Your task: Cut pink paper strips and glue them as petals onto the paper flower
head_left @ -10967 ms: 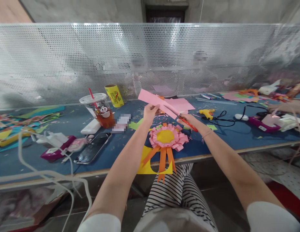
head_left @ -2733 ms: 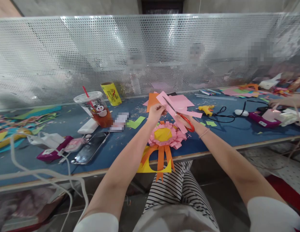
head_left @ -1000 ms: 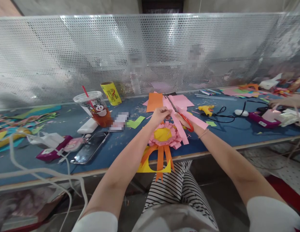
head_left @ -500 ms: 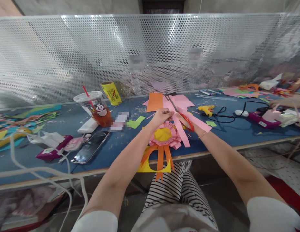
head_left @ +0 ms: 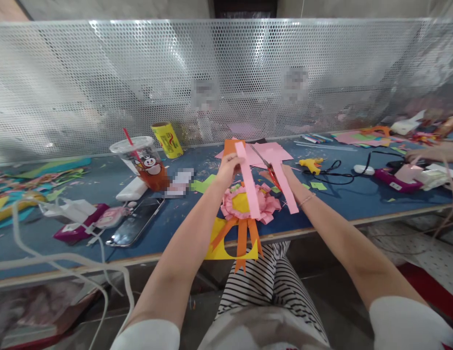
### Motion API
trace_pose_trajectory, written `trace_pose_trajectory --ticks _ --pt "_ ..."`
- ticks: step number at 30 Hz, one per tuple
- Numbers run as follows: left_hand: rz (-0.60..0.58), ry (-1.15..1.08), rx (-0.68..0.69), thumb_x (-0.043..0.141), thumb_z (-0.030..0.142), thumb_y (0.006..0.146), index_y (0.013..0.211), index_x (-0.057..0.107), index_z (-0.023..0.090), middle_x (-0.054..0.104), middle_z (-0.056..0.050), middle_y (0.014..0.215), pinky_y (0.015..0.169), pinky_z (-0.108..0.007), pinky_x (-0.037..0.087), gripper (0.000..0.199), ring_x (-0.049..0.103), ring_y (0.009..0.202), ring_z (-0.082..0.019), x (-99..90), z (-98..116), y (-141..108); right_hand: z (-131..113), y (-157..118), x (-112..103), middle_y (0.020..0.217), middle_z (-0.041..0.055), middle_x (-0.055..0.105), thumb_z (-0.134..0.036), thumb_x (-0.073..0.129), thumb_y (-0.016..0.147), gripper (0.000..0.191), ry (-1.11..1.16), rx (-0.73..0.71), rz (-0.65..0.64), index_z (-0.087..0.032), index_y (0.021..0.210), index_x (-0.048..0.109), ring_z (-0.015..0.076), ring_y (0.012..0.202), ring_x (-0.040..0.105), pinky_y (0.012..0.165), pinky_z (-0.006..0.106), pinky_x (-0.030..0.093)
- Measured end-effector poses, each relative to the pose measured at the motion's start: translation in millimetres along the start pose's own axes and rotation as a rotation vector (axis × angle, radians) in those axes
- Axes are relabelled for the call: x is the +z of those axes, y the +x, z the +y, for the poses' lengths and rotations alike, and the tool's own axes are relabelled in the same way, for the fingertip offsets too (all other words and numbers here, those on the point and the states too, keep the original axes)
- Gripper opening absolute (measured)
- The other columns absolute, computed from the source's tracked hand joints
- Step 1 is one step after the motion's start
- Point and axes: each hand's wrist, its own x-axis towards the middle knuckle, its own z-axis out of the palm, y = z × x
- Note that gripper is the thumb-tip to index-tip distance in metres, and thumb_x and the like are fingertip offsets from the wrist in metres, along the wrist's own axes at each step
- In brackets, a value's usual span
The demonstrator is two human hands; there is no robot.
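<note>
A long pink paper strip (head_left: 251,189) is pinched near its upper part by my left hand (head_left: 230,167). My right hand (head_left: 287,179) is closed on the red-handled scissors (head_left: 273,176), whose blades point up and left, and a second pink strip (head_left: 290,197) hangs at the same hand. Below my hands, a pink paper rosette (head_left: 241,201) with a yellow centre lies at the table's edge, with orange ribbon tails (head_left: 242,238) hanging down. A yellow sheet (head_left: 215,245) with a round cut-out lies under the tails. Behind are pink sheets (head_left: 280,150) and an orange sheet (head_left: 229,146).
On the left are a drink cup (head_left: 151,165), a yellow roll (head_left: 168,141) and a phone (head_left: 135,222). A yellow glue gun (head_left: 311,165) with a black cord lies right. A perforated metal screen (head_left: 138,73) stands behind the table (head_left: 186,223). Another person's hand is at far right.
My hands have moved apart, the left one leftward with a pink strip. The two strips, close together before, are now separate. The scissors have shifted slightly left.
</note>
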Motion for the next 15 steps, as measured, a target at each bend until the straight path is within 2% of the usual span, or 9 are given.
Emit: trace_pose_trajectory --ticks 2,4,5,7,10,12,15 --pt "0.178 -0.044 0.013 0.061 0.025 0.060 0.059 0.047 0.018 0.049 0.005 0.050 0.045 -0.018 0.042 0.016 0.048 0.044 -0.006 -7.8 -1 7 6 -2 4 0.083 0.0137 0.067 -0.040 0.052 0.081 0.032 -0.052 0.043 -0.025 -0.011 0.093 0.058 0.0236 0.075 0.063 0.068 0.032 0.047" --pt "0.289 -0.034 -0.029 0.058 0.026 0.062 0.062 0.045 0.018 0.047 0.006 0.050 0.043 -0.018 0.041 0.015 0.048 0.042 -0.006 -13.9 -5 13 12 -4 9 0.094 0.0164 0.067 -0.031 0.057 0.077 0.044 -0.088 0.089 -0.113 -0.008 0.113 0.050 0.0235 0.084 0.064 0.072 0.030 0.046" --pt "0.315 -0.022 -0.061 0.057 0.026 0.064 0.064 0.045 0.019 0.048 0.006 0.050 0.043 -0.018 0.040 0.014 0.048 0.041 -0.007 -16.0 -7 14 14 -4 10 0.098 0.0175 0.066 -0.028 0.059 0.075 0.049 -0.127 0.109 -0.165 -0.007 0.118 0.047 0.0239 0.088 0.063 0.074 0.030 0.046" --pt "0.324 0.008 -0.113 0.054 0.028 0.068 0.068 0.045 0.019 0.049 0.006 0.052 0.042 -0.019 0.041 0.013 0.049 0.040 -0.007 -18.1 -11 16 17 -3 12 0.102 0.0186 0.065 -0.025 0.060 0.074 0.044 -0.232 0.143 -0.255 -0.008 0.114 0.051 0.0251 0.095 0.062 0.078 0.030 0.045" --pt "0.298 0.054 -0.130 0.054 0.031 0.072 0.072 0.045 0.020 0.049 0.007 0.053 0.042 -0.019 0.040 0.015 0.047 0.039 -0.007 -16.5 -14 15 19 1 10 0.095 0.0172 0.067 -0.029 0.053 0.080 0.024 -0.345 0.117 -0.305 -0.011 0.093 0.062 0.0252 0.093 0.061 0.081 0.031 0.043" --pt "0.271 0.079 -0.126 0.055 0.033 0.073 0.073 0.044 0.020 0.048 0.007 0.053 0.042 -0.019 0.040 0.017 0.047 0.039 -0.007 -14.1 -15 13 22 4 4 0.090 0.0167 0.066 -0.033 0.051 0.082 0.026 -0.385 0.069 -0.279 -0.012 0.085 0.065 0.0256 0.092 0.060 0.084 0.033 0.042" --pt "0.231 0.118 -0.124 0.057 0.034 0.074 0.074 0.045 0.020 0.047 0.007 0.051 0.042 -0.018 0.040 0.019 0.046 0.039 -0.007 -11.8 -18 14 35 8 -10 0.095 0.0174 0.063 -0.032 0.048 0.083 0.029 -0.423 0.090 -0.130 -0.011 0.093 0.065 0.0265 0.099 0.056 0.090 0.036 0.039"
